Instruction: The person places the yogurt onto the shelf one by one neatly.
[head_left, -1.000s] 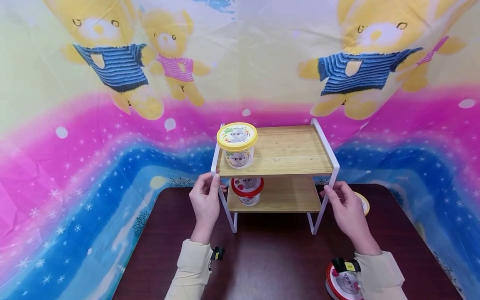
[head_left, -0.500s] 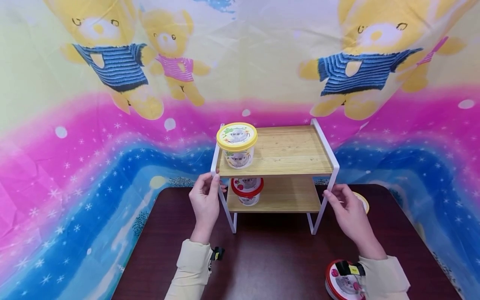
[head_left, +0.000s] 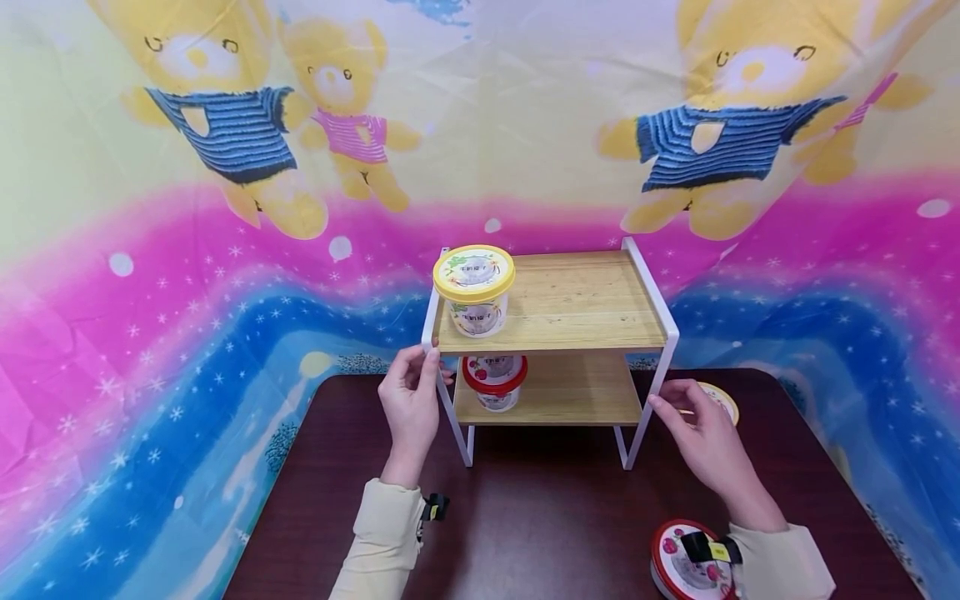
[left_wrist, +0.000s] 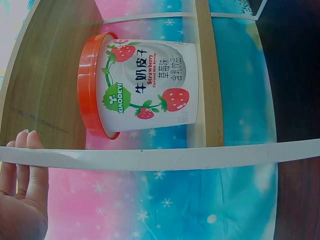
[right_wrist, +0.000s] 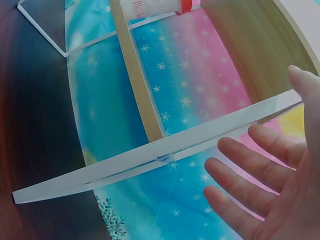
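Note:
A two-tier shelf rack (head_left: 577, 321) with wooden boards and white metal frame stands on the table. My left hand (head_left: 410, 408) grips its left front upright, thumb in front and fingertips (left_wrist: 34, 140) behind. Beside the right upright is my right hand (head_left: 708, 437), thumb tip right at the metal. In the right wrist view its fingers (right_wrist: 250, 165) are spread and relaxed, holding nothing. A yellow-lidded tub (head_left: 476, 292) sits on the upper board's left side. Below it, on the lower board, stands a red-lidded strawberry milk tub (left_wrist: 145, 85).
Another red-lidded tub (head_left: 678, 562) stands at the table's front right, partly covered by the right wrist strap. Behind my right hand a yellow-rimmed lid (head_left: 723, 402) shows. A bear-printed cloth (head_left: 525, 125) hangs behind the dark table (head_left: 540, 525).
My right hand has slid down along the right upright and drifted slightly right, its fingers loosening from the frame. My left hand, the rack and the tubs have stayed in place.

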